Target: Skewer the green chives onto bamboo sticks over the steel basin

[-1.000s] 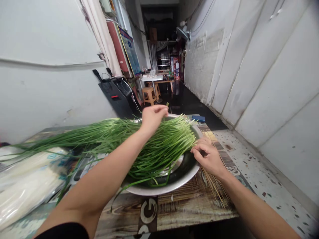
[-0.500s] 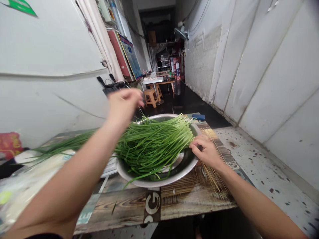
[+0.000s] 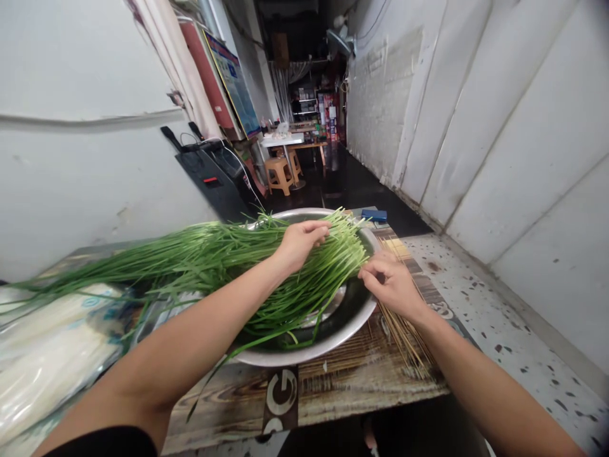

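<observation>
A thick bunch of long green garlic chives (image 3: pixel 266 285) lies across a round metal basin (image 3: pixel 333 343), pale stem ends to the right and leaves trailing left over the table. My left hand (image 3: pixel 304 242) is over the chives near their stem ends, fingers and thumb drawn together; whatever is between them is too small to make out. At the basin's right rim my right hand (image 3: pixel 391 280) is closed in a pinch, fingertips beside the outermost stem ends. What it pinches is hidden. Thin wooden skewers (image 3: pixel 404 339) lie under and beside this hand.
The basin stands on a wood-patterned table (image 3: pixel 228 406). Clear plastic bags with white contents (image 3: pixel 52 362) lie at the left. A small blue box (image 3: pixel 374 216) is at the far right corner. Beyond are a black machine (image 3: pixel 209 178), a stool (image 3: pixel 278 176) and a white wall (image 3: pixel 476 127).
My left hand has come down and right, from above the basin's far left side onto the chives near the stem ends. The right hand keeps its pinch at the rim. The view has shifted slightly.
</observation>
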The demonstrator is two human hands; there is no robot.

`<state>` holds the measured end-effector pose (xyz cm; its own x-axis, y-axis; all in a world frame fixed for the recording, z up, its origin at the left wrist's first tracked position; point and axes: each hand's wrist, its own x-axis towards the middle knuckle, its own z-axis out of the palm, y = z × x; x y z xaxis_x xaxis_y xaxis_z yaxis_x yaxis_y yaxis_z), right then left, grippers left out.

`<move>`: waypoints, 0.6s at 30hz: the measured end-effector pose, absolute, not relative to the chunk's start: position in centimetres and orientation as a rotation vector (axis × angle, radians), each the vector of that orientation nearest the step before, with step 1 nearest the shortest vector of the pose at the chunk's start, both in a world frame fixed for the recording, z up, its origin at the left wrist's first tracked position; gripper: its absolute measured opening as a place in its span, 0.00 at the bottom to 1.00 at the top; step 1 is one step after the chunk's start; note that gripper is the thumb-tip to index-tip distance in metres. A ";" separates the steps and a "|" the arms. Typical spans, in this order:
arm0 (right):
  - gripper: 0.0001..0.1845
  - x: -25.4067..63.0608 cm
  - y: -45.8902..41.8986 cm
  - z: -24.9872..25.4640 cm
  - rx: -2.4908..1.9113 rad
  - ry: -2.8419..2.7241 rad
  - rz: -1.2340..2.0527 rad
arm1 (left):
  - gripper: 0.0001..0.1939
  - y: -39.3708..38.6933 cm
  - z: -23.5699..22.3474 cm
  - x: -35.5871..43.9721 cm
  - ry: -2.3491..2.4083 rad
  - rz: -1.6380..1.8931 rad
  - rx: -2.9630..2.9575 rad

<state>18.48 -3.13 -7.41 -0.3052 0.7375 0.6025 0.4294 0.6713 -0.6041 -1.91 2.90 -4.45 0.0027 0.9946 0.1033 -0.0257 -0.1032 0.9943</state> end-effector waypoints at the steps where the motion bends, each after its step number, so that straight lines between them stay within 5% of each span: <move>1: 0.11 18.5 -3.1 -7.4 -0.913 -1.950 0.419 | 0.11 2.9 -4.4 -1.8 1.123 1.291 1.258; 18: 0.11 18.6 -3.3 -7.2 -0.953 -1.937 0.432 | 0.11 2.6 -3.9 0.1 1.164 1.295 1.286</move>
